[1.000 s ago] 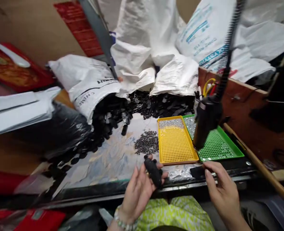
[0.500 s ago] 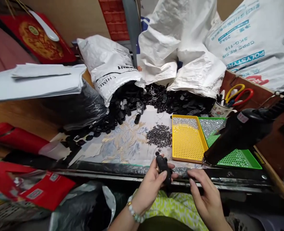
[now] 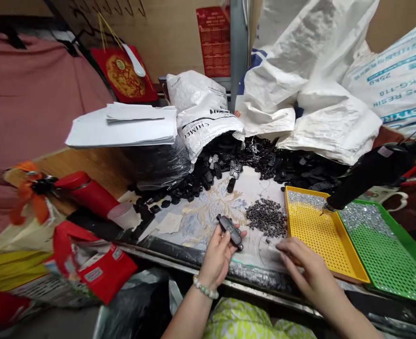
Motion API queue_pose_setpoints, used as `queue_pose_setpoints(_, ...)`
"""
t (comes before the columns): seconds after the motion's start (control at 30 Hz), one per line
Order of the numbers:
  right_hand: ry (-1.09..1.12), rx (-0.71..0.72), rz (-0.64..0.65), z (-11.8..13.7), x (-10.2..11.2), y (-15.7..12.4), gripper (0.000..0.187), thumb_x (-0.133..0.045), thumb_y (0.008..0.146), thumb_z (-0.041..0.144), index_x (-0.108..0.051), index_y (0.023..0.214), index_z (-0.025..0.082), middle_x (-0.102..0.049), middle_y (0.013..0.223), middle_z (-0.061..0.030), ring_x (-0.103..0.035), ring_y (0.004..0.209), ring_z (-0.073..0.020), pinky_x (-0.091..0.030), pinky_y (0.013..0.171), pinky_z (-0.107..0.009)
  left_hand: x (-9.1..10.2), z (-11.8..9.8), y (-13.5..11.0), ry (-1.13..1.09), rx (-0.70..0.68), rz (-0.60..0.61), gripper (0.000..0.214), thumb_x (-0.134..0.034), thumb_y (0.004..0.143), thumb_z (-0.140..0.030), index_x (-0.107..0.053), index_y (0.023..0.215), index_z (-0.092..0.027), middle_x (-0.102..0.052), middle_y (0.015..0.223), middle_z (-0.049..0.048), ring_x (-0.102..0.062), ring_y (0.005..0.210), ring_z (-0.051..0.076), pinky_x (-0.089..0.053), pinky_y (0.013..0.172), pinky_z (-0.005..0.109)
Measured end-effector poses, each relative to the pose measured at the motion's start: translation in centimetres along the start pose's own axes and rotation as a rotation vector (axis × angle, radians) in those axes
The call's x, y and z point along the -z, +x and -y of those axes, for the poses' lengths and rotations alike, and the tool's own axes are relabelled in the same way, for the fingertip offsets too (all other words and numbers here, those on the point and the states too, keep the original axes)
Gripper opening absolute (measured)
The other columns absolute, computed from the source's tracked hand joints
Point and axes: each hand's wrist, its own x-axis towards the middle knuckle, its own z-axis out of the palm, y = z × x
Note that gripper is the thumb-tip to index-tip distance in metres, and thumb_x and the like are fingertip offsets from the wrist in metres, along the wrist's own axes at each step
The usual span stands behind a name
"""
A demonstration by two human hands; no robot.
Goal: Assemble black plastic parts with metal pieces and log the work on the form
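My left hand (image 3: 218, 254) holds a long black plastic toy car (image 3: 230, 230) above the front of the table, its thumb along the side. Small round wheel-like knobs stick out near the toy car's ends. My right hand (image 3: 305, 263) hovers near the table's front edge with fingers a little bent and apart, and I see nothing in it. Just beyond its fingertips lies a heap of small dark round parts (image 3: 266, 217). A black power screwdriver (image 3: 356, 181) hangs at the right, its tip over the yellow perforated tray (image 3: 335, 242).
A green tray (image 3: 380, 263) with small silvery pieces stands right of the yellow one. White sacks (image 3: 208, 127) at the back spill black plastic parts (image 3: 300, 174). On the left are a red flask (image 3: 88, 193), a plastic cup (image 3: 124, 215) and stacked papers (image 3: 123, 129).
The view has swung left. My left hand has lifted the toy car over the table and turned it. The screwdriver's tip now hangs over the yellow tray, and my right hand is nearer the small parts.
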Motion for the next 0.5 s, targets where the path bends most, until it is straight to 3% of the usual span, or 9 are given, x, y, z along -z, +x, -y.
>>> queue_pose_setpoints(0.07, -0.052, -0.019, 0.1, -0.5, -1.2, 4.6, 0.015, -0.042, 0.087, 0.019, -0.056, 0.093, 0.019, -0.06, 0.089, -0.0071, -0.059, 0.084, -0.0176, -0.05, 0.073, -0.029, 0.5, 0.1, 0.2, -0.027, 0.024, 0.03, 0.039, -0.06, 0.081, -0.03, -0.047, 0.117, -0.022, -0.057, 0.114, 0.0097, -0.06, 0.101, 0.023, -0.045, 0.085, 0.032)
queue_pose_setpoints(0.17, -0.342, -0.086, 0.242, -3.1, -2.5, 11.4, 0.016, -0.046, 0.085, 0.017, -0.06, 0.092, 0.018, -0.062, 0.09, -0.0068, -0.059, 0.085, -0.0174, -0.047, 0.076, -0.028, 1.0, 0.2, 0.2, -0.079, 0.073, 0.072, 0.04, -0.059, 0.082, -0.03, -0.046, 0.119, -0.024, -0.057, 0.115, 0.0086, -0.06, 0.103, 0.022, -0.042, 0.089, 0.033)
queue_pose_setpoints(0.23, -0.477, -0.148, 0.261, -6.0, -1.9, 14.9, 0.016, -0.049, 0.082, 0.014, -0.063, 0.089, 0.016, -0.063, 0.088, -0.0083, -0.059, 0.086, -0.019, -0.045, 0.077, -0.028, 1.3, 0.1, 0.2, -0.108, 0.114, 0.085, 0.039, -0.059, 0.082, -0.029, -0.045, 0.119, -0.025, -0.057, 0.116, 0.0085, -0.059, 0.103, 0.022, -0.041, 0.09, 0.034)
queue_pose_setpoints(0.33, -0.599, -0.226, 0.227, -9.5, 1.0, 18.3, 0.02, -0.046, 0.08, 0.008, -0.065, 0.082, 0.013, -0.064, 0.083, -0.0097, -0.06, 0.08, -0.0181, -0.044, 0.074, -0.027, 1.5, 0.0, 0.3, -0.143, 0.167, 0.075, 0.04, -0.061, 0.081, -0.028, -0.047, 0.118, -0.025, -0.057, 0.115, 0.0091, -0.06, 0.101, 0.023, -0.042, 0.087, 0.033)
queue_pose_setpoints(0.43, -0.617, -0.21, 0.18, -9.7, 1.2, 20.6, 0.024, -0.041, 0.082, 0.008, -0.065, 0.085, 0.011, -0.064, 0.085, -0.0121, -0.061, 0.079, -0.0188, -0.043, 0.073, -0.028, 1.5, 0.2, 0.3, -0.166, 0.184, 0.115, 0.043, -0.064, 0.078, -0.027, -0.049, 0.118, -0.025, -0.059, 0.11, 0.0099, -0.061, 0.098, 0.025, -0.043, 0.081, 0.032)
queue_pose_setpoints(0.5, -0.536, -0.109, 0.219, -7.8, -1.9, 22.1, 0.022, -0.043, 0.083, 0.011, -0.064, 0.091, 0.013, -0.063, 0.09, -0.0101, -0.06, 0.081, -0.0171, -0.044, 0.074, -0.026, 1.6, 0.5, 0.6, -0.188, 0.188, 0.166, 0.045, -0.067, 0.075, -0.028, -0.05, 0.117, -0.025, -0.06, 0.107, 0.0099, -0.062, 0.095, 0.026, -0.044, 0.076, 0.031)
